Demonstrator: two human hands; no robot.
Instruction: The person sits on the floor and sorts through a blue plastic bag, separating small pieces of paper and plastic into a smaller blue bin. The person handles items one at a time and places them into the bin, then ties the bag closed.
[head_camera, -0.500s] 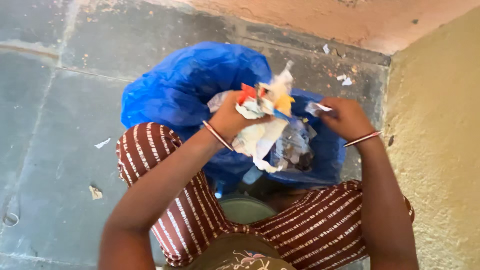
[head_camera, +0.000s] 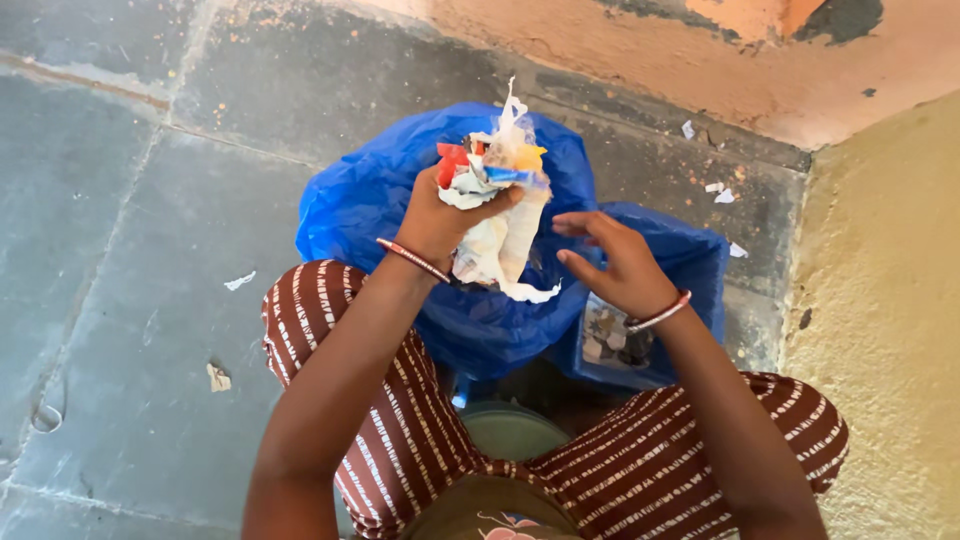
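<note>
Our left hand (head_camera: 437, 222) clenches a paper wad (head_camera: 495, 215) over the blue bag (head_camera: 370, 200); right hand (head_camera: 618, 265) fingers spread, empty.

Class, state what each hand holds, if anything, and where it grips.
Left hand clutches a crumpled paper bundle around its middle. Right hand holds nothing.

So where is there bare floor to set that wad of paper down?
The stone floor left of the blue bag is widest, with only two paper scraps. A narrow strip runs between bag and wall, littered. It is crowded by the right hand, hemmed by the yellow wall.
</note>
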